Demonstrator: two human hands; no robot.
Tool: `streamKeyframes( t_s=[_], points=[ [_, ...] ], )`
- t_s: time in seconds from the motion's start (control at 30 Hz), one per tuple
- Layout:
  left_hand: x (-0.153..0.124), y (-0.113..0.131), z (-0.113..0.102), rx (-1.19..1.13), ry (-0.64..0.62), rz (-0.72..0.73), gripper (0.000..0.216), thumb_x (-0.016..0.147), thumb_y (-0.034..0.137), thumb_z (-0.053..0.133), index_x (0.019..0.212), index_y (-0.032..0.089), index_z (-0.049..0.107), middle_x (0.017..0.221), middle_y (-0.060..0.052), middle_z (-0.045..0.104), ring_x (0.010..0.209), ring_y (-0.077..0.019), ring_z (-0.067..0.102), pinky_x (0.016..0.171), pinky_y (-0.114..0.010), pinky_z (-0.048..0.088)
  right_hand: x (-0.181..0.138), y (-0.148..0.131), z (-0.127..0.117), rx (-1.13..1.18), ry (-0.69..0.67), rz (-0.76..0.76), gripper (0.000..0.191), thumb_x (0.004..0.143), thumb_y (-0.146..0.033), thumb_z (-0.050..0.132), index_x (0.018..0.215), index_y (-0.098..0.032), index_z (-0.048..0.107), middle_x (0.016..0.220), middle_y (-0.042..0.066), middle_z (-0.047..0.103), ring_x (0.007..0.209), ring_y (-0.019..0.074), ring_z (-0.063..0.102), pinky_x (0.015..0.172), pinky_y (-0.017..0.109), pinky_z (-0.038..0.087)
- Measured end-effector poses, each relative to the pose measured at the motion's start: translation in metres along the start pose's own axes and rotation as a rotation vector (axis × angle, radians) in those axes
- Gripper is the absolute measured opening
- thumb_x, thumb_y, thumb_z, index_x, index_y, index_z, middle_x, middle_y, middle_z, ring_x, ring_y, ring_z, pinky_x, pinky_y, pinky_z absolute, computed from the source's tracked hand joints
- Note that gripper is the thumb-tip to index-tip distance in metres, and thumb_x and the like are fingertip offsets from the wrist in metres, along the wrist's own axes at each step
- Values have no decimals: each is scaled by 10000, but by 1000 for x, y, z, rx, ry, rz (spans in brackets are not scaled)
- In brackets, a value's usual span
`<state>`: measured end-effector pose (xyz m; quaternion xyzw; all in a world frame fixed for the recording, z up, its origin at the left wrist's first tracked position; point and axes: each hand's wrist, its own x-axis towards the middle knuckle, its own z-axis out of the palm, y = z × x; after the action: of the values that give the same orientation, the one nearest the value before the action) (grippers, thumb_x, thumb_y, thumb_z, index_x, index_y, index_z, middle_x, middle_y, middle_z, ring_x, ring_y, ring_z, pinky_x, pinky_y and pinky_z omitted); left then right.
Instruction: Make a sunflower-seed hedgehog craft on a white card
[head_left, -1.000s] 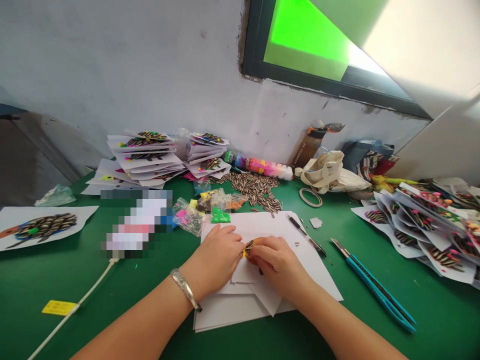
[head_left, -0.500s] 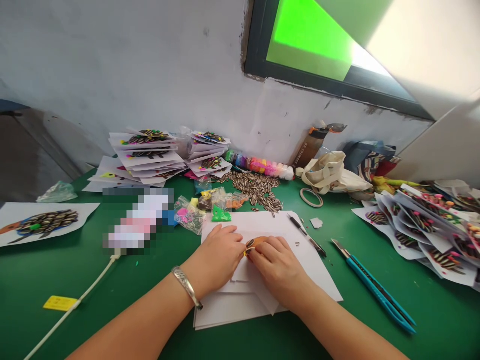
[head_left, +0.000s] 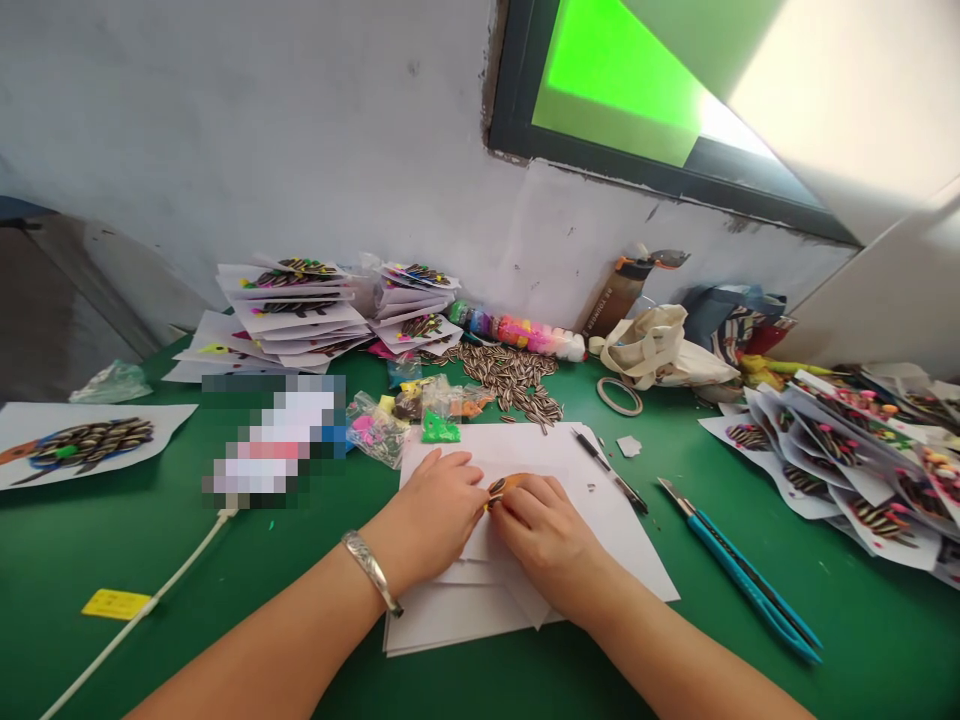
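On a stack of white paper (head_left: 615, 560), my left hand (head_left: 439, 510) and my right hand (head_left: 547, 530) meet fingertip to fingertip. Between them lies a small orange clay shape (head_left: 513, 482), partly covered by my right fingers. Dark striped sunflower seeds (head_left: 496, 487) sit on its left end, with a bit of yellow beside them. My right fingers are pinched together at the seeds; what is inside the pinch is hidden. The fingers of my left hand curl in at the left end of the shape, their tips closed and partly out of sight. A silver bangle (head_left: 373, 572) circles my left wrist.
Behind the paper are loose sunflower seeds (head_left: 514, 375) and bagged coloured clay (head_left: 440, 427). A pen (head_left: 611, 470) lies on the paper's right edge, with a blue utility knife (head_left: 742, 570) farther right. Seed-picture stacks (head_left: 292, 320) stand left and right (head_left: 840, 460). A cable (head_left: 150, 610) crosses the left.
Both hands stay at the orange shape with only tiny finger movement. The whole view has shifted slightly, so things on the table appear a little farther left.
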<state>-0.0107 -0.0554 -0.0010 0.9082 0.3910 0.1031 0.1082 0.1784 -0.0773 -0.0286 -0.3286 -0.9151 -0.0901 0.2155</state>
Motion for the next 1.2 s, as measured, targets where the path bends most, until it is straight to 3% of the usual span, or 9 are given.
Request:
streamKeyframes(
  t_s=[0.23,0.4,0.63,0.87,1.2],
  points=[
    [0,0,1,5,2,4,258,940,198,435,772,179,630,854,-60,620,963,-227,505,910,-415,398,0,3,1,41,-21,17,194,914,-57,478,849,-148,636,851,76,635,868,197,510,751,339,393],
    [-1,0,0,1,5,2,244,938,196,439,812,187,648,876,-63,631,1001,-239,509,932,-426,393,0,5,-6,130,7,146,200,945,-113,472,979,-193,652,907,60,669,844,177,522,755,327,368],
    [-4,3,-3,39,4,-20,254,947,180,410,964,195,664,1003,-83,644,1194,-296,463,1030,-528,325,-3,12,-8,180,91,344,243,906,-116,506,711,-190,630,701,21,603,666,150,429,655,300,299],
    [-4,5,-1,102,27,30,252,942,155,442,920,209,687,987,-80,671,1223,-317,471,1043,-576,320,-4,13,-1,199,-15,381,213,908,-125,538,748,-207,653,785,12,657,724,150,483,698,309,303],
    [-2,6,3,96,-25,10,233,929,125,454,935,184,679,1045,-76,689,1315,-360,414,1080,-660,251,-1,12,-2,225,-48,388,226,902,-109,525,728,-195,641,826,11,689,743,150,508,703,312,304]
  ],
)
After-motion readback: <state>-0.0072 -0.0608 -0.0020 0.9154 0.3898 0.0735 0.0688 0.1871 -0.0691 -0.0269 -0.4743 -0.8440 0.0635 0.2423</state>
